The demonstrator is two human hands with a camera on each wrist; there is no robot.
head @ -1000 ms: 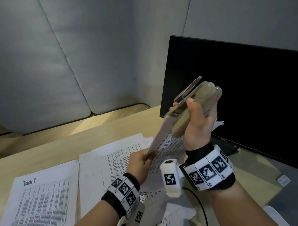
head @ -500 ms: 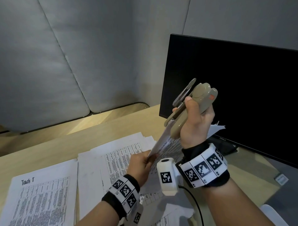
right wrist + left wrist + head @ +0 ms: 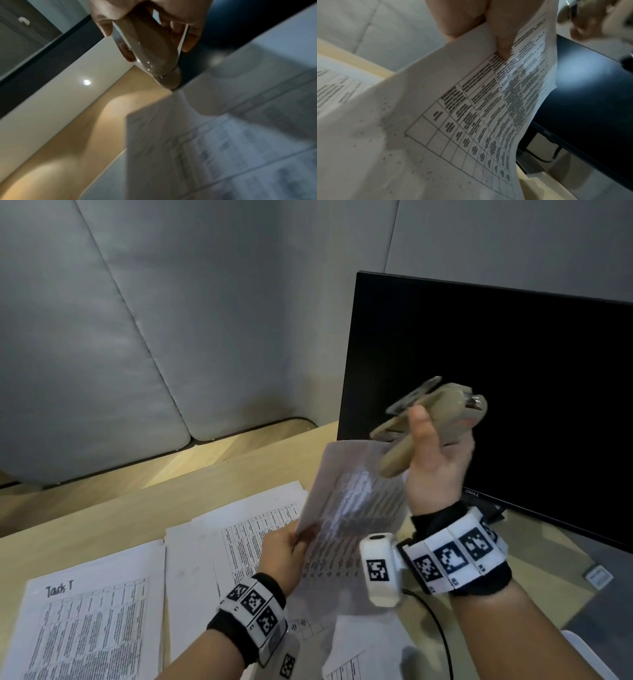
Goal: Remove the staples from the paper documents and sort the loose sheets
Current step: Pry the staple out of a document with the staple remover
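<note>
My left hand [image 3: 284,546] pinches a printed paper document [image 3: 352,508] by its lower left edge and holds it up above the desk. In the left wrist view the fingers [image 3: 501,44] sit between two sheets of the document [image 3: 471,121]. My right hand [image 3: 435,460] grips a beige stapler [image 3: 421,426] with a metal blade at its top end. The stapler's lower tip lies at the document's upper right corner. In the right wrist view the stapler [image 3: 150,54] points down at the blurred paper corner [image 3: 171,97].
Loose printed sheets [image 3: 239,529] lie spread on the wooden desk [image 3: 137,508], one headed "Task T" [image 3: 89,628] at the left. A black monitor [image 3: 496,388] stands at the right, its stand and a cable [image 3: 435,621] below my right wrist. Grey padded panels rise behind.
The held document has swung from edge-on to face the camera. My right hand with the stapler has shifted slightly right and tilted, still at the paper's top corner.
</note>
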